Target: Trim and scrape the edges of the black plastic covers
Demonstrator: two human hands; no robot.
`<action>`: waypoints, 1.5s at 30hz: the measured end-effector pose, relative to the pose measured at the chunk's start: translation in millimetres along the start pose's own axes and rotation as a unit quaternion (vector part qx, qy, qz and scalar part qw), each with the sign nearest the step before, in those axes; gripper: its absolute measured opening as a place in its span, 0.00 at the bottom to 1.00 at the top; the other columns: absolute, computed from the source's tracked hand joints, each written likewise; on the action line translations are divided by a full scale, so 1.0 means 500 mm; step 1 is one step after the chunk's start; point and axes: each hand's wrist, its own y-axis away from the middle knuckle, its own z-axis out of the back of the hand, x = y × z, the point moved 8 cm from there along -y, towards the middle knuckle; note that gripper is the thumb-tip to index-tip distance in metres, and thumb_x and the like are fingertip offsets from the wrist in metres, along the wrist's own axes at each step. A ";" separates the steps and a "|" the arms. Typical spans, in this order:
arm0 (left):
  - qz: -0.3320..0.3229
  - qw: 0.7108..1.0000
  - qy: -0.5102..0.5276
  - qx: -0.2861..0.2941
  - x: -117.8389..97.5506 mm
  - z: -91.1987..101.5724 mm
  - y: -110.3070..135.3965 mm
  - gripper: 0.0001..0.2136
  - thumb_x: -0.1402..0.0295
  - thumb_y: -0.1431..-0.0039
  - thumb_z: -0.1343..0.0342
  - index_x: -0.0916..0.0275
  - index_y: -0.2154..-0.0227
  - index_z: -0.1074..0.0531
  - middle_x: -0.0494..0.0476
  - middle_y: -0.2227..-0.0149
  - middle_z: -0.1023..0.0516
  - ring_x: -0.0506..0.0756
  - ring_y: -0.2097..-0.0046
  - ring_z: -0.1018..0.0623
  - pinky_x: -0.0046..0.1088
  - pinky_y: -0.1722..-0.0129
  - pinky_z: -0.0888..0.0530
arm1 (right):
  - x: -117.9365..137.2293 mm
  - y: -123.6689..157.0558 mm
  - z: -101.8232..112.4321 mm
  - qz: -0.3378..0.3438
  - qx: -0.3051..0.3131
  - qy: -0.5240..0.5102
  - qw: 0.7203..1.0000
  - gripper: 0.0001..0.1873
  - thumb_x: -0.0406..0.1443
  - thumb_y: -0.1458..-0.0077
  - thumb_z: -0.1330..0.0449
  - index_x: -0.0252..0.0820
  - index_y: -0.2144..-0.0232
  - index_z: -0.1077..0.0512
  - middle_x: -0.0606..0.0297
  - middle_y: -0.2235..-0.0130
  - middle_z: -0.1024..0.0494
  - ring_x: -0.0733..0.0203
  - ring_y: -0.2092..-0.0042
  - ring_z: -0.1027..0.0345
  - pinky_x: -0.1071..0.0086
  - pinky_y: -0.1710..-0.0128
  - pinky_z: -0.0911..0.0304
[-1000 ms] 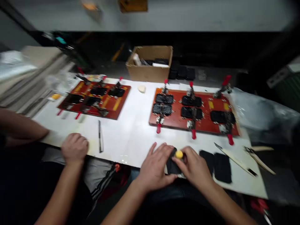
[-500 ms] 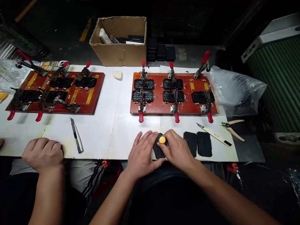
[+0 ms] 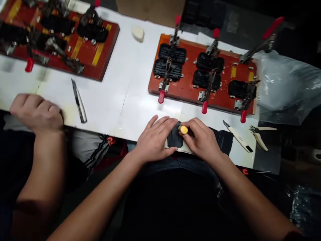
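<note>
A black plastic cover lies flat at the table's front edge. My left hand is around its left side, fingertips at the top edge and thumb by the bottom edge, holding it. Between the thumb and fingers of my right hand is a short tool with a round yellow end, held over the cover's right side. The tool's tip is hidden. Partly behind my right hand lie more black covers.
A red-brown fixture board with red-handled clamps and black parts stands ahead; another board is at left. A white-handled knife, nippers and a cutter lie about. A co-worker's closed hand rests at left.
The view has tilted down and turned, so the boards sit higher and slanted. The tool's yellow end has shifted right over the cover, showing more of the cover. Both hands keep their hold.
</note>
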 end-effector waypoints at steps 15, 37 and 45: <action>-0.013 0.999 0.035 -0.030 0.000 0.010 0.008 0.40 0.53 0.39 0.38 0.65 0.29 0.43 0.65 0.29 0.33 0.64 0.26 0.39 0.48 0.23 0.54 | 0.014 0.020 -0.018 0.035 0.133 0.017 0.990 0.10 0.33 0.30 0.42 0.45 0.48 0.29 0.59 0.54 0.22 0.53 0.53 0.26 0.61 0.54 0.30; -0.038 0.997 -0.065 0.017 0.010 0.011 0.018 0.44 0.52 0.35 0.38 0.55 0.25 0.55 0.63 0.22 0.49 0.64 0.23 0.45 0.54 0.23 0.49 | -0.222 -0.205 0.317 -0.249 -0.017 0.159 0.955 0.29 0.37 0.40 0.38 0.35 0.38 0.29 0.44 0.36 0.32 0.40 0.43 0.28 0.52 0.39 0.33; 0.017 0.995 -0.058 0.085 0.004 0.005 -0.006 0.46 0.56 0.37 0.36 0.52 0.24 0.57 0.65 0.24 0.45 0.69 0.23 0.47 0.62 0.25 0.51 | -0.083 0.320 0.130 -0.166 0.141 -0.290 0.932 0.17 0.52 0.32 0.44 0.53 0.56 0.20 0.61 0.56 0.18 0.49 0.55 0.20 0.58 0.53 0.23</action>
